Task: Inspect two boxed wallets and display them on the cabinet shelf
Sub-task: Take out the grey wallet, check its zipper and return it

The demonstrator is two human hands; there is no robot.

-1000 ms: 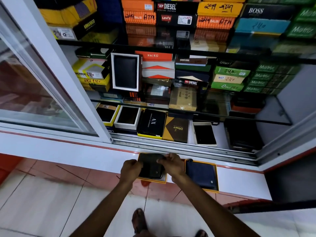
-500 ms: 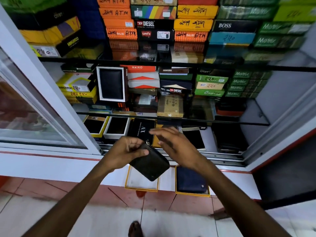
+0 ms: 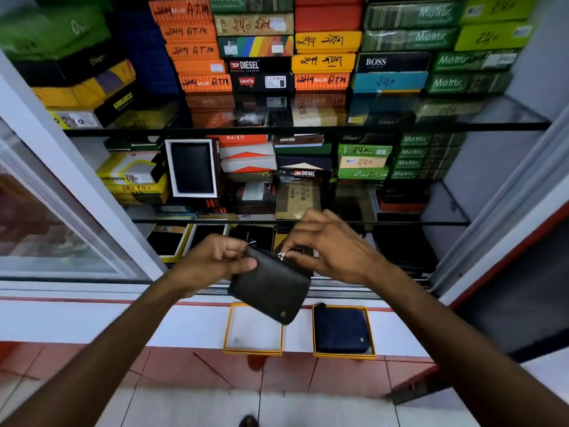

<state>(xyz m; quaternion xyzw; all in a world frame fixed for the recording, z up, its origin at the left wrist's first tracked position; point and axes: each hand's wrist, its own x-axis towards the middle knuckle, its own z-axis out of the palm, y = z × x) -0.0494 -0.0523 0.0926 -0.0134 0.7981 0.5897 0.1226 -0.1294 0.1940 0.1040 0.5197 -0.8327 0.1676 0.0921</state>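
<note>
Inspection step: left hand (image 3: 215,263) grips black wallet (image 3: 271,285) in the air above its empty box (image 3: 252,349); right hand (image 3: 329,251) pinches the zip pull (image 3: 280,256). Blue wallet (image 3: 340,329) sits boxed on the ledge, right. Next probably calls for running the zip round while the left steadies the wallet.

Glass shelves packed with stacked wallet boxes – orange boxes (image 3: 191,32) marked "249 ATM", green Matrix boxes (image 3: 409,16) at right, a black Diesel box (image 3: 260,65) above a Levi's box (image 3: 261,82), black BOSS box (image 3: 392,61). Middle shelf: white-framed open box (image 3: 191,167) standing upright with a dark wallet, orange HAIKO box (image 3: 243,138) beside it. Red tile floor (image 3: 184,365) below – sliding glass door (image 3: 46,229) at left.
</note>
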